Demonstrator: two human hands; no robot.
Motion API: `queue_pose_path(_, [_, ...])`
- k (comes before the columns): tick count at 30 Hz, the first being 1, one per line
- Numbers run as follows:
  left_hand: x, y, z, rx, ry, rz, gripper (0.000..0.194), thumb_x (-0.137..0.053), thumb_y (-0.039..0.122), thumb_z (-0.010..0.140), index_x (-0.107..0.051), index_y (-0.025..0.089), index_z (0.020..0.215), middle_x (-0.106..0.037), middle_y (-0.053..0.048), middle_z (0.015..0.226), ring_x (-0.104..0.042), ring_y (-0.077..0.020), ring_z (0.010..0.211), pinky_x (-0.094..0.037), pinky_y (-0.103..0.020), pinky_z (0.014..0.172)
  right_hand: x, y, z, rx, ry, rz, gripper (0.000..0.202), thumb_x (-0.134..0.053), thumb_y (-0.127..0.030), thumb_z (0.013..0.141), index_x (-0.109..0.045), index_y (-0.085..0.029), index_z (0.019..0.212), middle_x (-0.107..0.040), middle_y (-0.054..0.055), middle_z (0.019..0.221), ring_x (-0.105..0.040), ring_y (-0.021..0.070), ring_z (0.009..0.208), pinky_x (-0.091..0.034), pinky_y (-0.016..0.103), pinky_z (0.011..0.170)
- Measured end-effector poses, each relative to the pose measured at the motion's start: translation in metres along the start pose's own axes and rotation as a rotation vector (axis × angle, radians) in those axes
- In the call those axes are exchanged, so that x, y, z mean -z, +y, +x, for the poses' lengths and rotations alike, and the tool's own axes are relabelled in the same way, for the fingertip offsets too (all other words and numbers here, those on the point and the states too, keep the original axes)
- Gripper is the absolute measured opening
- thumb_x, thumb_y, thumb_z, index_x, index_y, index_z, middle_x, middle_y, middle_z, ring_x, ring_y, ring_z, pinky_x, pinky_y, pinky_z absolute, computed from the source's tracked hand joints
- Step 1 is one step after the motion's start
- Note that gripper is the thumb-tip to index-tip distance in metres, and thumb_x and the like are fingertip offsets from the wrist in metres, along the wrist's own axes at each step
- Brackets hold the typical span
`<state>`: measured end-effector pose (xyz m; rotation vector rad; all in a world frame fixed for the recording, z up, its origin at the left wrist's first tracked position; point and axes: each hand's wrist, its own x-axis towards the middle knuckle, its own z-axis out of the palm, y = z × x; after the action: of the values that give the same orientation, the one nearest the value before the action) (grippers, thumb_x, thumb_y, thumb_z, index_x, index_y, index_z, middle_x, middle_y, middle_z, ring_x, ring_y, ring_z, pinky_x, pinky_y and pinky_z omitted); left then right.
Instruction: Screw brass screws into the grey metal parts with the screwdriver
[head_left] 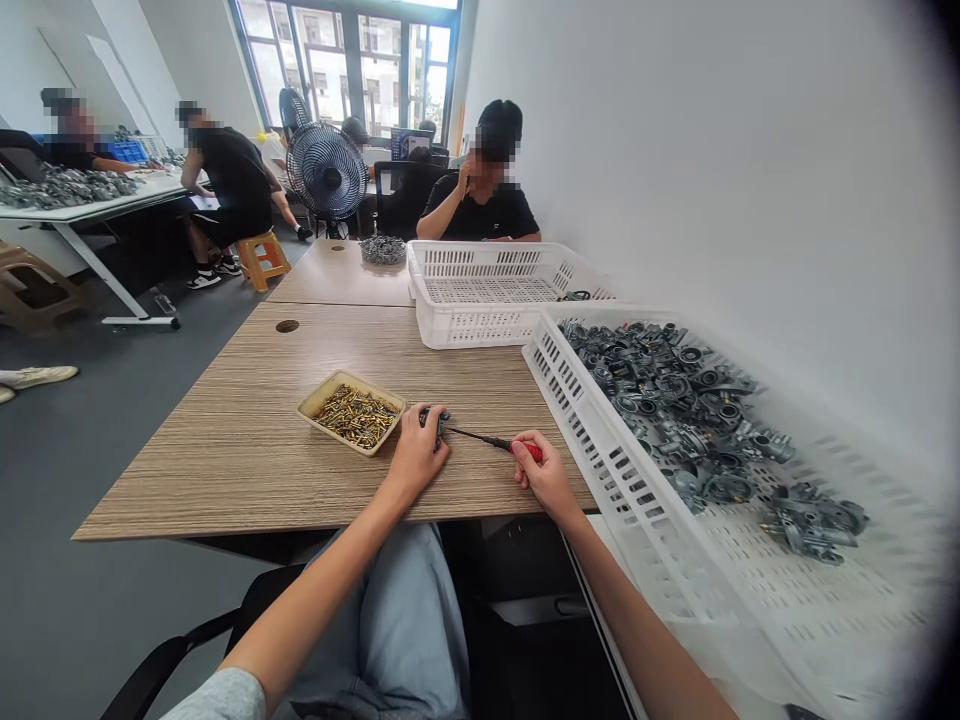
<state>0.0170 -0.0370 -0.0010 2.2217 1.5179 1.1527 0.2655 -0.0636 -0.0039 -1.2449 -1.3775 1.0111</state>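
My left hand [418,446] is closed around a small grey metal part [441,428], which looks like a carburetor body, and holds it against the tabletop; the fingers cover much of it. In my right hand [541,470] is a screwdriver [531,451] with a red and black handle. Its long thin shaft points left, and the tip meets the metal part or ends right beside it. Just left of my left hand sits a cream plastic tray [319,432] full of small brass-coloured pieces [355,415].
At my right a white slotted crate [592,455] holds many grey carburetor bodies [675,390]. Behind it stands a second white crate [472,325] with few parts. A person [480,205] sits across the wooden table [247,440]. A fan [328,172] stands beyond.
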Motion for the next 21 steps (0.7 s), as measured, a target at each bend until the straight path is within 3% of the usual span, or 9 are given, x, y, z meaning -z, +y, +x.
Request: queue_pose_path(21, [0.0029,0.0027,0.0007,0.003,-0.016,0.006,0.059,-0.056,0.005,0.081,-0.05,0.021,0.137,-0.045,-0.015,0.137,-0.045,-0.0309,0.133,-0.043,-0.048,0.115,-0.0008,-0.0012,0.0005,-0.004,0.008,-0.006,0.038,-0.065,-0.061,0.093,-0.057,-0.024,0.094,-0.053,-0.007,0.05,-0.049,0.0124,0.04,-0.039,0.021,0.039])
